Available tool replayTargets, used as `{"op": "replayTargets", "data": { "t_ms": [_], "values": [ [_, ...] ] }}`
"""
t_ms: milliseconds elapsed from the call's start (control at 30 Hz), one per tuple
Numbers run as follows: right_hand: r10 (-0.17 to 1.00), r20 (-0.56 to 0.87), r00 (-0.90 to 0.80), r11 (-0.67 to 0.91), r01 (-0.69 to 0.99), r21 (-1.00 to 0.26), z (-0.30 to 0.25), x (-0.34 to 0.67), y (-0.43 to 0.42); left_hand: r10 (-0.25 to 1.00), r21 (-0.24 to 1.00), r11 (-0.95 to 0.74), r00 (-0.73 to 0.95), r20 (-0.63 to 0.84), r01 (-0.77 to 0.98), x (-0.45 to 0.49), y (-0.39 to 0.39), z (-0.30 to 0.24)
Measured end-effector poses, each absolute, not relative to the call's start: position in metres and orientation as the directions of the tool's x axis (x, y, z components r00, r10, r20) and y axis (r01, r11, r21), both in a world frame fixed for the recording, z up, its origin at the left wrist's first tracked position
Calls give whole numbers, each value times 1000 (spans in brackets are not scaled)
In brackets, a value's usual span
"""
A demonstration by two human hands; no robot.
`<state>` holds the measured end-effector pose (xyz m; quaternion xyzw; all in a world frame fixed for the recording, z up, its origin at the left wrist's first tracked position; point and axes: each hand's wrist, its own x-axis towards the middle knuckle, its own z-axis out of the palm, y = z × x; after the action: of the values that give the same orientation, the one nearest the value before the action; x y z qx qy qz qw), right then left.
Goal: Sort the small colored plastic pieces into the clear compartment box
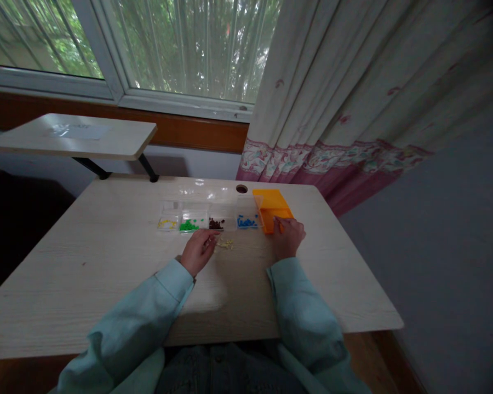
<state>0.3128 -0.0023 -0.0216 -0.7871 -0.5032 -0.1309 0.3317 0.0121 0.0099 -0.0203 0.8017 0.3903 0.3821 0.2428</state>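
Observation:
My left hand [199,251] is low over the table, its fingertips pinched beside a small loose pile of pale yellow pieces [225,244]. Whatever lies between those fingertips is too small to name. At the near right edge of an orange box [273,200], my right hand [288,236] has its fingers bent together over the rim; what they hold, if anything, cannot be made out. Left of the box, clear plastic compartments stand in a row, holding yellow pieces [167,224], green pieces [189,225], dark brown pieces [216,224] and blue pieces [247,221].
A pale wooden table [127,262] carries everything. At its back left rises a small shelf [69,134] on black legs, with a clear sheet on it. A round cable hole [241,189] sits near the back edge. Behind are a window and a long curtain [332,98].

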Motion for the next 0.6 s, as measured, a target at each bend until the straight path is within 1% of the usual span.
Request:
{"op": "replayTargets", "data": {
  "t_ms": [167,367,467,600],
  "values": [
    [695,560,450,-232,878,-418,-22,313,-3,798,658,-598,415,437,457,12,11,-19],
    [684,587,434,-206,886,-416,-19,310,-4,773,606,-631,458,440,485,10,13,-18],
    [697,610,377,-145,907,-396,-17,307,-3,758,573,-646,511,405,504,9,14,-16],
    [732,633,253,-15,934,-356,-18,297,-3,738,491,-670,574,355,557,9,12,-16]
  ]
}}
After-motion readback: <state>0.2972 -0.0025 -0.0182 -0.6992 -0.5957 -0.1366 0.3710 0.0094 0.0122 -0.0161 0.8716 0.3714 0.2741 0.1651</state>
